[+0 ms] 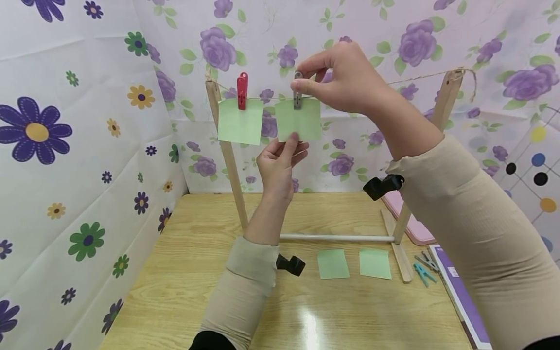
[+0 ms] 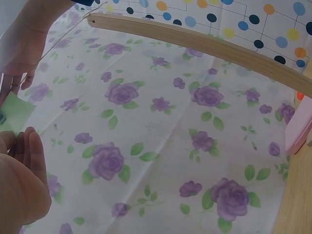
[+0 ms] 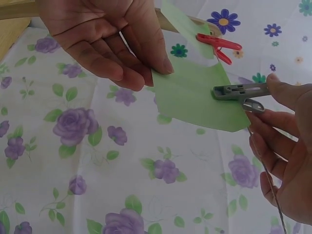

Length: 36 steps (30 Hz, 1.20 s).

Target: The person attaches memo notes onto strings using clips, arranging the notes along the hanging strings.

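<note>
The right hand (image 1: 347,80) has its thumb and fingertips closed together on the upper end of a grey clip (image 1: 297,103), a pinch with little gap. The left hand (image 1: 277,163), below and to the left of it, pinches the lower edge of a green note (image 1: 308,124), thumb in front and fingers behind. What matters most here looks to be how the clip sits to the note: it stands off the right hand's fingertips, on that hand's left, long axis near upright, gripping end down over the note's top edge and across the string (image 1: 269,98). The right hand is nearer the clip; the left is straight below, apart from it. Farther left of both hands, a red clip (image 1: 242,92) holds a second note (image 1: 240,127) on the string. Below and right of the left hand, two loose notes (image 1: 333,264) lie on the counter (image 1: 197,291), with a blue clip (image 1: 423,275) and grey clips beyond them, too overlapped to count. The right forearm covers part of the right post (image 1: 446,99). The left wrist view cuts off most of the held note and clip, and how firmly the clip bites is hard to judge.
</note>
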Each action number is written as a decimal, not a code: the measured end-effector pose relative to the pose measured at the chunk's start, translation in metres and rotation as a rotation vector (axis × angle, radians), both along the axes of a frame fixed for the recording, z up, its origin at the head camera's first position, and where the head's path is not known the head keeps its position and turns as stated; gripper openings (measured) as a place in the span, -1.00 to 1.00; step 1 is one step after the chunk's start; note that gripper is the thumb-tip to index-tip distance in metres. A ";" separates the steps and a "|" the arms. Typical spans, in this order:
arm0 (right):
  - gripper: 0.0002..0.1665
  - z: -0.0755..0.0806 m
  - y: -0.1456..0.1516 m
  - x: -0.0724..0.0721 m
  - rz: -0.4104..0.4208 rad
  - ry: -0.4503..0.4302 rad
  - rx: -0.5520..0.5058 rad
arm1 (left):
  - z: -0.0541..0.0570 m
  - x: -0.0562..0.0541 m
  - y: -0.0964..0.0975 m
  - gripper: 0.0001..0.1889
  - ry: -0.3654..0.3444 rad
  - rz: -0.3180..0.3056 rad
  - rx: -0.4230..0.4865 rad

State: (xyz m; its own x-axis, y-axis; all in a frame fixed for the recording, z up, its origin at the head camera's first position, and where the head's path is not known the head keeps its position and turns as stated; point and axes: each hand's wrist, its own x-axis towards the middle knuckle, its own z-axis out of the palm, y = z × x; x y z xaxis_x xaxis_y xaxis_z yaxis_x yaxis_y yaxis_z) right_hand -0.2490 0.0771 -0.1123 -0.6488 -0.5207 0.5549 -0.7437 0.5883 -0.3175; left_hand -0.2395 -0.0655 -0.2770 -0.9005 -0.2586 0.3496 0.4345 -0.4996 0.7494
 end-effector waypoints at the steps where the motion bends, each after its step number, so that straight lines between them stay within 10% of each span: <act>1: -0.63 0.000 0.000 0.001 -0.003 -0.007 0.002 | 0.000 0.000 0.000 -0.89 -0.001 0.000 0.000; 24: -0.53 -0.010 -0.005 0.000 0.003 0.093 -0.035 | -0.006 -0.003 -0.001 -0.86 -0.019 -0.011 0.010; 36: -0.80 -0.038 0.004 -0.008 0.199 0.714 -0.439 | -0.007 -0.004 -0.001 -0.90 -0.031 -0.021 0.032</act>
